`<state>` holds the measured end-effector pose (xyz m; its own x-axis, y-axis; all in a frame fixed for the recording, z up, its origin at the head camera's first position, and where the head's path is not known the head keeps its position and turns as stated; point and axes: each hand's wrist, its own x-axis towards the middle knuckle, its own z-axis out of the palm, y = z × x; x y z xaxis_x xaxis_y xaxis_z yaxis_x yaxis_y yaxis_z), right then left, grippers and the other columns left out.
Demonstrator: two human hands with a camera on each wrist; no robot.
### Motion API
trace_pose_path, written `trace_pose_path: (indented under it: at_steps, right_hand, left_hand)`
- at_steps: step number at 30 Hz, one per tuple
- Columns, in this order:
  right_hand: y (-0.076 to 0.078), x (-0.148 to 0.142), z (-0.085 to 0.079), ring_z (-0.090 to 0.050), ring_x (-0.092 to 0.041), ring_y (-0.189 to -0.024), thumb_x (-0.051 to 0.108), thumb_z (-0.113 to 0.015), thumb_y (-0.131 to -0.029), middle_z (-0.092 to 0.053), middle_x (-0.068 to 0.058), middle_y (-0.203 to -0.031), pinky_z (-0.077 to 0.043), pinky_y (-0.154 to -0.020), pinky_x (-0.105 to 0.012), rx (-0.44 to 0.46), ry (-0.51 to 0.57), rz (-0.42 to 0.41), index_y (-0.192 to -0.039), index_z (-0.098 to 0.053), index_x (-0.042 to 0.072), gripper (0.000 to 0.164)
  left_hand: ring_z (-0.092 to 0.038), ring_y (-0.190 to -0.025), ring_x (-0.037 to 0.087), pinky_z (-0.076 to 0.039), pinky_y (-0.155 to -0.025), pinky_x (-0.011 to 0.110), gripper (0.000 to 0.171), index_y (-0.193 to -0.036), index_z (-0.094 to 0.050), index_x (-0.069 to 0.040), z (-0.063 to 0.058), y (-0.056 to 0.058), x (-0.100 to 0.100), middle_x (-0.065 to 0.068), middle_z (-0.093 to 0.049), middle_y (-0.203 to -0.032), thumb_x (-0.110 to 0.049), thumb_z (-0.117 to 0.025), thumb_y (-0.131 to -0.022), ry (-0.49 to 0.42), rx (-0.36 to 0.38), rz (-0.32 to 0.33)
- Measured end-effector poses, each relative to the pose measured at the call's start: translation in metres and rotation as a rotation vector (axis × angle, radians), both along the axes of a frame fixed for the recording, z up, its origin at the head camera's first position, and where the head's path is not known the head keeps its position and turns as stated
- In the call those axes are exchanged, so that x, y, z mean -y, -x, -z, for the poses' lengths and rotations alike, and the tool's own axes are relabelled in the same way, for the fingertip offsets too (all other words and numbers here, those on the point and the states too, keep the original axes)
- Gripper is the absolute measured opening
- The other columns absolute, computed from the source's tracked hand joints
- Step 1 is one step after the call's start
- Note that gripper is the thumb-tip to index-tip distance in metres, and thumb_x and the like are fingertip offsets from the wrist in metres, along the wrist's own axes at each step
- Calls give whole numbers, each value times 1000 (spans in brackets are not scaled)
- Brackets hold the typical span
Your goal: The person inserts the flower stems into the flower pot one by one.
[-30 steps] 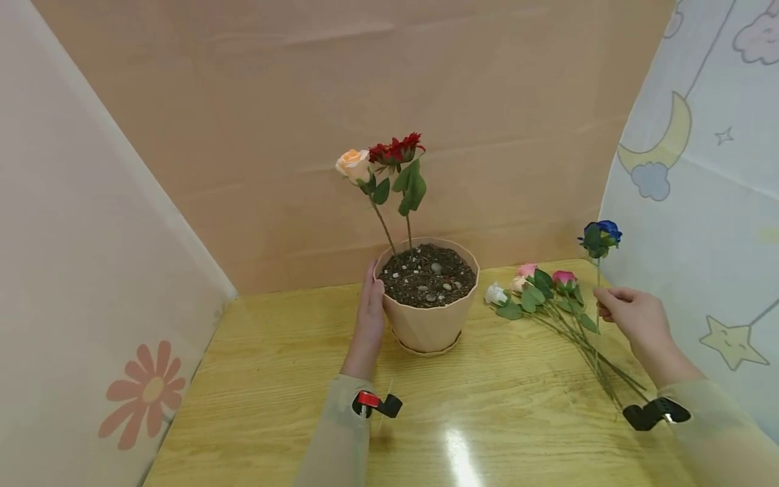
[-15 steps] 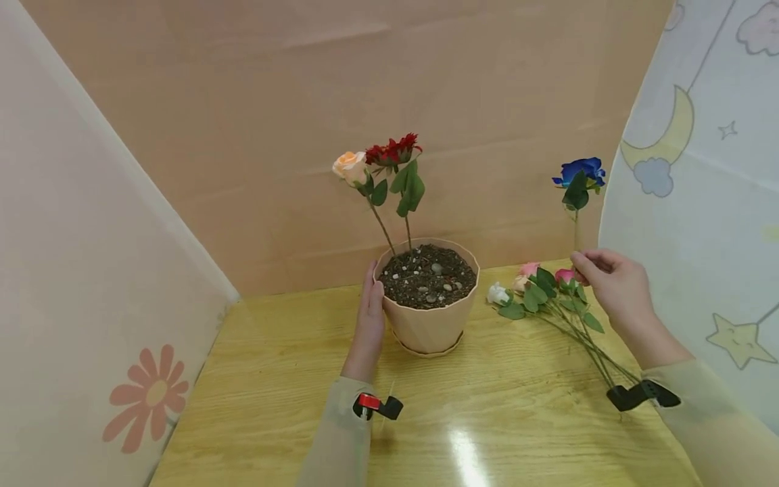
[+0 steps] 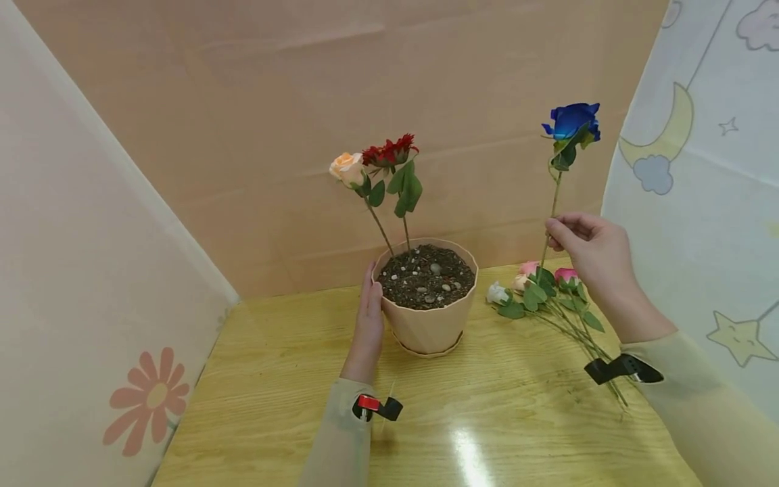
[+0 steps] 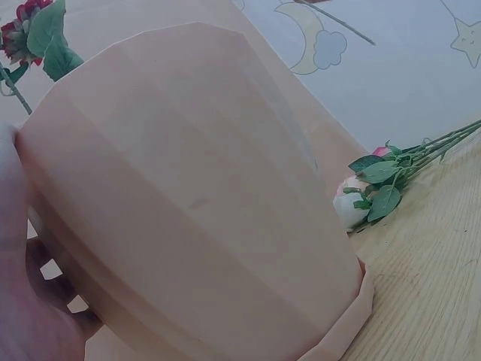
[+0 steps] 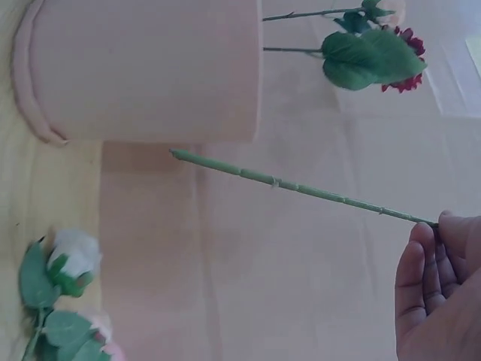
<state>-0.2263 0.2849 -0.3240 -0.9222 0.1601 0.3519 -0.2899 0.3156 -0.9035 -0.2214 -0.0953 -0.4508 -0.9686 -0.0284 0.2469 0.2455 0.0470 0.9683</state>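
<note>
our right hand [image 3: 599, 253] pinches the stem [image 5: 316, 192] of the blue rose [image 3: 571, 124] between thumb and fingers, holding the flower above the tabletop [image 3: 274, 379], to the right of the pot [image 3: 429, 328]. our left hand [image 3: 368, 308] lies along the pot's left side, fingers stretched against it rather than curled around. since the right grip is only a pinch, with a long length of stem free below it, we judge that the rose could swivel or slip through. in the head view the stem passes in front of the loose flowers [image 3: 534, 294], so a low sweep might snag on them. swung toward the pot, the stem's lower end [image 5: 177, 154] could knock it, or the blue rose could brush the red flower [image 3: 391, 153] and peach rose [image 3: 348, 169] standing in the soil [image 3: 408, 291]. pebbles [image 3: 435, 268] there might deflect or bend a stem pressed onto them, and a hard push could tilt the pot on its saucer [image 3: 429, 353].
</note>
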Motion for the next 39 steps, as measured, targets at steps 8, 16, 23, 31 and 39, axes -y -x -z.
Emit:
trace_pose_path:
  at_steps: [8, 16, 23, 31, 39]
  right_hand:
    - [5, 30, -30, -72, -12, -82, 25, -77, -106, -77, 6, -95, -58, -81, -17, -159, 117, -29, -117, -77, 0, 27]
    - [13, 61, -50, -72, -11, -78, 14, -79, -105, -77, 2, -93, -59, -81, -19, -305, 178, -59, -112, -79, -2, 17]
    - [24, 84, -53, -72, -12, -80, 14, -79, -105, -76, 2, -93, -59, -80, -20, -329, 126, -76, -110, -79, 0, 15]
    - [37, 114, -40, -73, -15, -85, 22, -75, -109, -76, -11, -100, -58, -80, -20, -312, 34, -110, -112, -77, 1, 21]
    - [55, 133, -27, -73, -19, -84, 22, -73, -110, -77, -15, -99, -59, -79, -23, -292, -8, -114, -111, -78, 0, 22]
  left_hand:
    - [-8, -169, 28, -12, -132, 64, 56, -176, -21, -46, -1, -1, 0, -7, -13, -183, -50, -33, -121, -7, 13, 2]
    - [-8, -169, 31, -13, -131, 67, 57, -177, -21, -40, 1, 1, 0, -1, -12, -184, -49, -31, -121, -7, 4, -2]
    - [-7, -169, 31, -12, -132, 66, 57, -177, -20, -39, 0, 0, 0, -1, -11, -184, -46, -31, -122, -6, 5, 1]
    - [-8, -169, 30, -12, -132, 65, 57, -177, -21, -41, 2, 0, 1, -3, -12, -184, -47, -32, -122, -5, 7, 1]
    - [-9, -169, 29, -12, -132, 65, 57, -176, -21, -43, -1, -2, 0, -5, -13, -183, -50, -33, -121, 8, 5, 0]
